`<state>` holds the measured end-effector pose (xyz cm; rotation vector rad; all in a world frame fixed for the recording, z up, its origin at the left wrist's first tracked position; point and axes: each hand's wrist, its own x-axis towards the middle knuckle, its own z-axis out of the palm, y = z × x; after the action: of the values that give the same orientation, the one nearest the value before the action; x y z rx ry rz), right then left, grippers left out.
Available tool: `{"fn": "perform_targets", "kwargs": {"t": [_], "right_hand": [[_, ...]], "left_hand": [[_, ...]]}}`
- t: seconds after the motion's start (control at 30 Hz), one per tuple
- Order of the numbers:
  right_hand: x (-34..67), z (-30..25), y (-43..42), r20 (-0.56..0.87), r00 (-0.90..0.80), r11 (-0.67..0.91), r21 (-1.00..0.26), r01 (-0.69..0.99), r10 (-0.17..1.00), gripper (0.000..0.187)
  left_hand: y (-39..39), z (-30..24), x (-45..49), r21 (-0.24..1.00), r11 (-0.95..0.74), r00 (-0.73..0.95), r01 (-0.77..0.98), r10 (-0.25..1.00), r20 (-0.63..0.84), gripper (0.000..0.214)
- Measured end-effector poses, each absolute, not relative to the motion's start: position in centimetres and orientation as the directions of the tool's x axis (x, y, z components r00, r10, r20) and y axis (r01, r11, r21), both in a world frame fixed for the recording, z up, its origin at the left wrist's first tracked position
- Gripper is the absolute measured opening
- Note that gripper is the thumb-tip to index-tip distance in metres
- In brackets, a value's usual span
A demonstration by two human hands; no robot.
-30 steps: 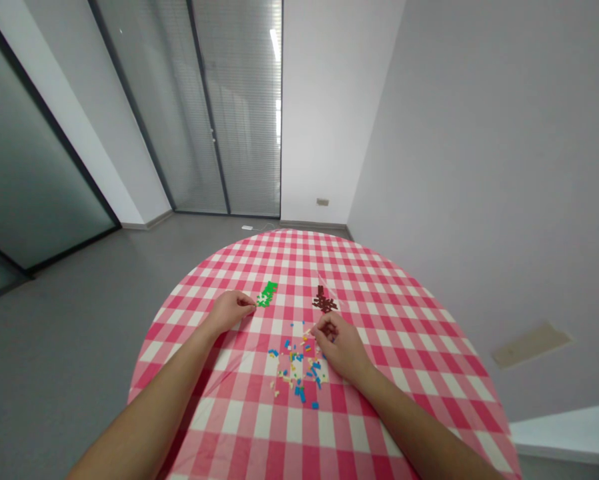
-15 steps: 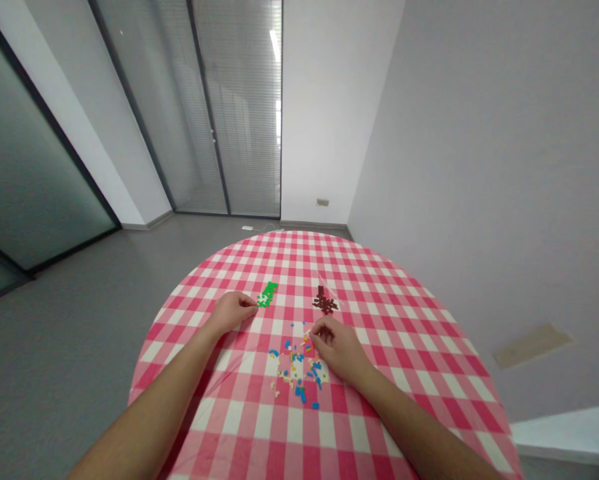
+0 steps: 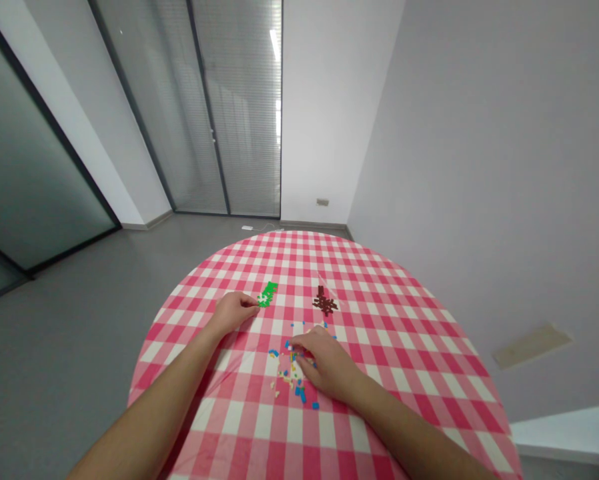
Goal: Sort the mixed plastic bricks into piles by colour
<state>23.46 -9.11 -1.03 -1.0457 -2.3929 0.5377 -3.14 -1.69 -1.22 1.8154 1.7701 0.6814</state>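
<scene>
My left hand rests at the left edge of a small pile of green building bricks. Its thumb and fingers are pinched together at the tips; whatever may be between them is too small to make out. Over a scattered mix of blue, yellow and cream bricks lies my right hand, palm down. There is a gap between its thumb and forefinger, and it covers part of the mix. Beyond that hand sits a separate heap of dark brown bricks.
A red-and-white checked cloth covers the round table. Past its far edge are a white power strip on the floor and a glass partition with blinds. A pale wall rises on the right.
My right hand has moved left and nearer to me, from the upper right of the mixed bricks to over their middle, and its fingers have spread. The left hand has barely shifted.
</scene>
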Motion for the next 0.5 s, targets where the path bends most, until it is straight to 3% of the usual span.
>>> {"fn": "perform_targets", "kwargs": {"t": [0.27, 0.5], "right_hand": [[23.11, -0.87, -9.17, 0.28, -0.624, 0.672, -0.466, 0.576, 0.729, 0.019], [23.31, -1.38, -9.01, 0.302, -0.564, 0.629, -0.52, 0.578, 0.768, 0.023]], "left_hand": [[-1.71, -1.21, -3.03, 0.675, -0.029, 0.024, 0.738, 1.0, 0.017, 0.026], [-1.6, -1.36, -3.05, 0.698, -0.044, 0.04, 0.715, 0.999, 0.022, 0.027]]}}
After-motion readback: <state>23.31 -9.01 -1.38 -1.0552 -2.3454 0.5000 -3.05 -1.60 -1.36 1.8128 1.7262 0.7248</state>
